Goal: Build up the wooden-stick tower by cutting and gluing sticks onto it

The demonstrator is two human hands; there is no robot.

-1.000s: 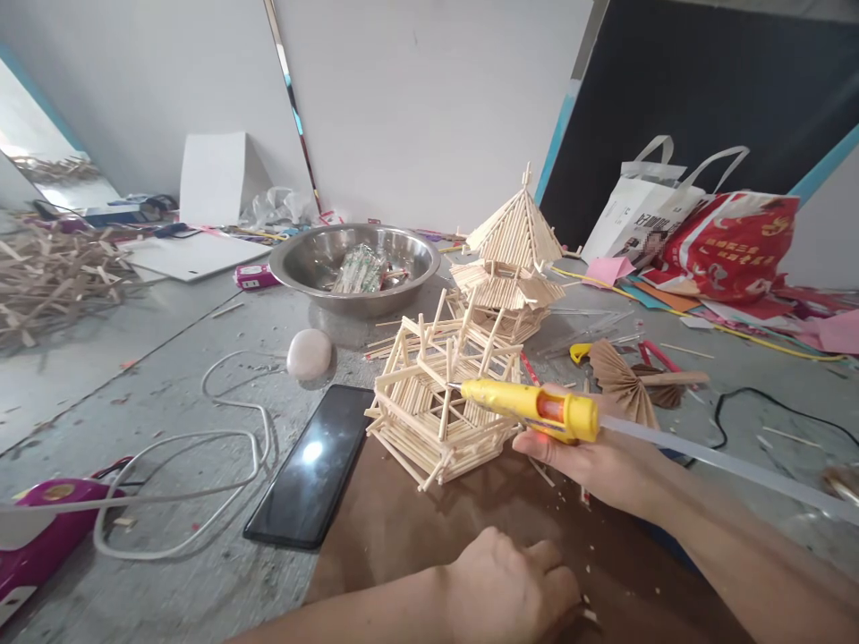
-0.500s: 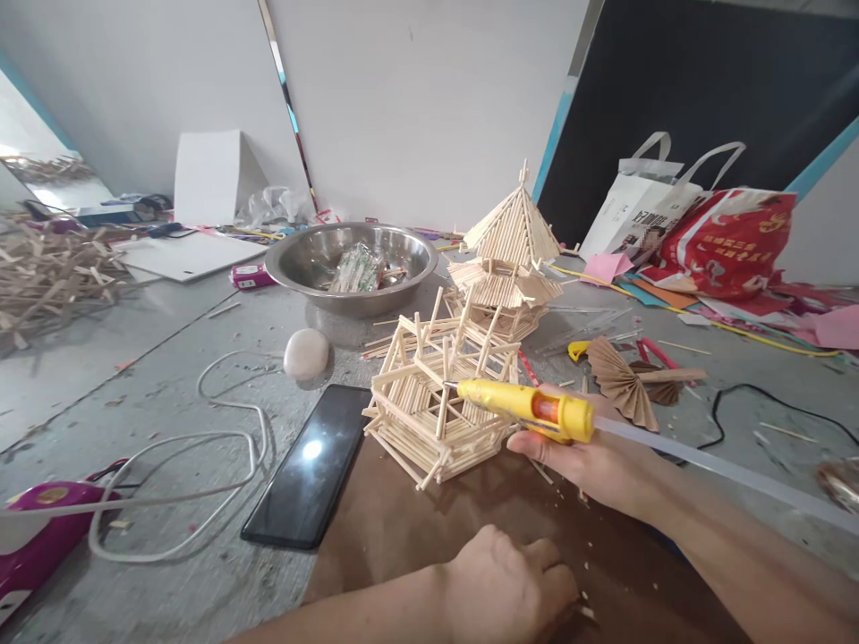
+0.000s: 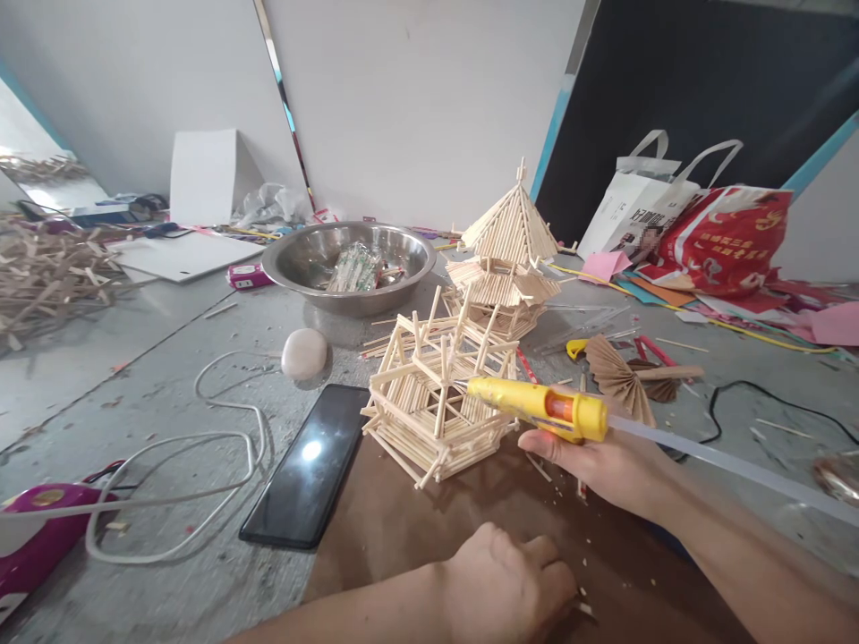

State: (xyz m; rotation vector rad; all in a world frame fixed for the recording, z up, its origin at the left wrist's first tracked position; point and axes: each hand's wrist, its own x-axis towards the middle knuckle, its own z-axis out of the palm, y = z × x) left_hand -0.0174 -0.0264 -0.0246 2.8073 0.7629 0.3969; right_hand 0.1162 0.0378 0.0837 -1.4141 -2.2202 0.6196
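My right hand (image 3: 604, 461) is closed around a yellow hot glue gun (image 3: 537, 407), a long clear glue stick (image 3: 725, 461) trailing from its back end. The gun's nozzle points left, over the right part of a wooden-stick frame (image 3: 439, 407), a many-sided open model with several upright sticks. Below it, my left hand (image 3: 506, 581) rests on the brown sheet (image 3: 376, 555) with its fingers curled under; whether anything is in them is hidden. Behind the frame stands a stick tower (image 3: 506, 237) with a pointed roof.
A black phone (image 3: 305, 465) lies left of the frame, near a white stone-like disc (image 3: 304, 354) and a looped white cable (image 3: 251, 429). A steel basin (image 3: 288, 273) holds wrapped packets. Folded brown paper fans (image 3: 614, 376) lie right; bags (image 3: 728, 241) stand behind. Sticks are heaped far left (image 3: 46, 277).
My right hand has drawn the glue gun slightly to the right, its nozzle backing away from the upright sticks of the frame. My left hand stays in place.
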